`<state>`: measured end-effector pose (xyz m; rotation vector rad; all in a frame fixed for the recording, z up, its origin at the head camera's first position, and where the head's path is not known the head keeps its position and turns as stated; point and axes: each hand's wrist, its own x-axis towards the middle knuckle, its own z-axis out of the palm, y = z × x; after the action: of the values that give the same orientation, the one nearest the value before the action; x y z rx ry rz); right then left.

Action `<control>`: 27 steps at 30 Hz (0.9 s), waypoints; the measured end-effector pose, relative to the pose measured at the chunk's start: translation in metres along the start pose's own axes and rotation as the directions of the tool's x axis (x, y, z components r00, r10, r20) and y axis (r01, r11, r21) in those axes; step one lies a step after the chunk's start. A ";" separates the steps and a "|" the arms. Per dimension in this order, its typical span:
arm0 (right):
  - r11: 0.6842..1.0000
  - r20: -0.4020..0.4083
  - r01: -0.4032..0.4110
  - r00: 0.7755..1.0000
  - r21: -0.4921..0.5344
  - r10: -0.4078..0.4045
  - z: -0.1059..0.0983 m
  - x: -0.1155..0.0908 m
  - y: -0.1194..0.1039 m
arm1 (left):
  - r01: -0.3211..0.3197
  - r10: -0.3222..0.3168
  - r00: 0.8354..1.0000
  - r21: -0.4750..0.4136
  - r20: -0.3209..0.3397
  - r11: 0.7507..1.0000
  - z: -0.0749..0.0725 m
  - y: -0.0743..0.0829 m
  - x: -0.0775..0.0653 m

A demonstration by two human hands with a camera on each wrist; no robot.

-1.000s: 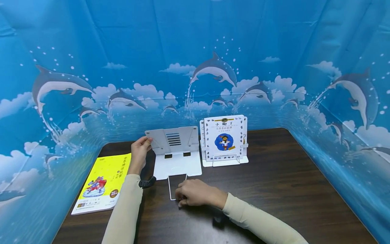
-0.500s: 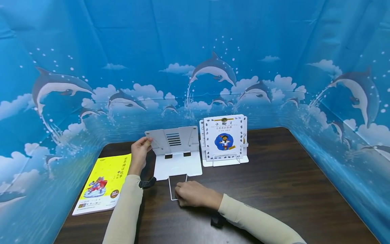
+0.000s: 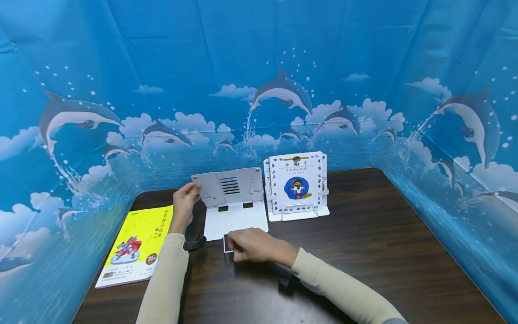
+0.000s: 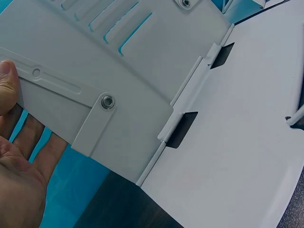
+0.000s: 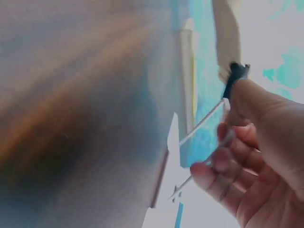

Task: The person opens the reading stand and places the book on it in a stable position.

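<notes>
A white metal book stand [image 3: 238,220] is unfolded on the table, its slotted back panel [image 3: 210,186] tilted up behind the flat base. My left hand [image 3: 184,206] pinches the panel's left edge near the upper corner, thumb on the front face and the other fingers behind, as the left wrist view shows. From the base's front edge a white wire loop [image 5: 202,122] rises at an angle off the tabletop. My right hand [image 3: 256,245] grips the end of this loop with curled fingers [image 5: 204,175]. In the head view that hand covers much of the loop.
Right beside the stand, a second white stand [image 3: 299,216] holds a white picture book [image 3: 297,182] upright behind its wire. A yellow book [image 3: 135,240] lies flat at the left edge of the dark wooden table [image 3: 364,234]. A blue dolphin curtain [image 3: 226,54] encloses the back and sides.
My right hand has moved forward toward the stand's base, swinging the wire loop up from the table. My left hand keeps its hold on the back panel.
</notes>
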<state>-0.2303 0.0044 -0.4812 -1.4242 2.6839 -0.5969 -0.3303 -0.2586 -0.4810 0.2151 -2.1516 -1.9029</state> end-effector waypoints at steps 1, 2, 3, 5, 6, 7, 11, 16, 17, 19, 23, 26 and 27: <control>0.999 -0.023 -0.015 1.000 0.050 0.017 -0.004 0.001 0.001 | 0.003 -0.003 1.000 0.000 0.000 1.000 0.000 0.000 0.000; 0.995 -0.051 -0.031 0.998 0.096 0.036 -0.007 0.002 0.003 | 0.002 -0.002 1.000 0.000 -0.001 1.000 0.000 0.000 0.000; 0.988 -0.082 -0.046 0.995 0.146 0.059 -0.010 0.004 0.005 | 0.004 -0.004 1.000 0.001 -0.002 1.000 -0.001 0.000 0.000; 0.967 -0.150 -0.074 0.982 0.245 0.113 -0.012 0.006 0.009 | 0.003 -0.003 1.000 0.000 -0.003 1.000 -0.001 -0.001 0.000; 0.954 -0.185 -0.086 0.972 0.287 0.144 -0.012 0.008 0.012 | 0.003 -0.003 1.000 -0.002 -0.004 1.000 -0.002 -0.001 0.000; 0.940 -0.217 -0.097 0.960 0.327 0.175 -0.011 0.009 0.015 | 0.001 -0.001 1.000 -0.003 -0.003 1.000 -0.002 -0.001 0.000; 0.881 -0.280 -0.140 0.916 0.451 0.289 -0.006 0.013 0.027 | -0.001 0.001 1.000 -0.007 0.002 1.000 -0.001 -0.001 -0.001; 0.868 -0.278 -0.184 0.899 0.461 0.338 0.000 0.017 0.037 | -0.001 0.001 1.000 -0.009 0.000 1.000 -0.002 -0.002 -0.002; 0.872 -0.276 -0.199 0.897 0.447 0.346 0.002 0.018 0.038 | -0.003 0.003 1.000 -0.011 -0.001 1.000 -0.002 -0.002 -0.003; 0.881 -0.269 -0.230 0.894 0.414 0.360 0.007 0.019 0.042 | -0.008 0.008 1.000 -0.017 0.002 1.000 -0.002 -0.003 -0.003; 0.887 -0.238 -0.283 0.893 0.364 0.382 0.017 0.020 0.049 | -0.010 0.010 1.000 -0.021 0.006 1.000 -0.002 -0.003 -0.004; 0.883 -0.233 -0.295 0.890 0.364 0.393 0.020 0.022 0.054 | -0.008 0.008 1.000 -0.019 0.003 1.000 -0.002 -0.003 -0.004; 0.882 -0.235 -0.297 0.888 0.366 0.396 0.020 0.024 0.056 | -0.009 0.009 1.000 -0.020 0.002 1.000 -0.002 -0.003 -0.004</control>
<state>-0.2835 0.0073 -0.5160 -0.7875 2.7845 -1.2312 -0.3264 -0.2600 -0.4845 0.1990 -2.1307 -1.9191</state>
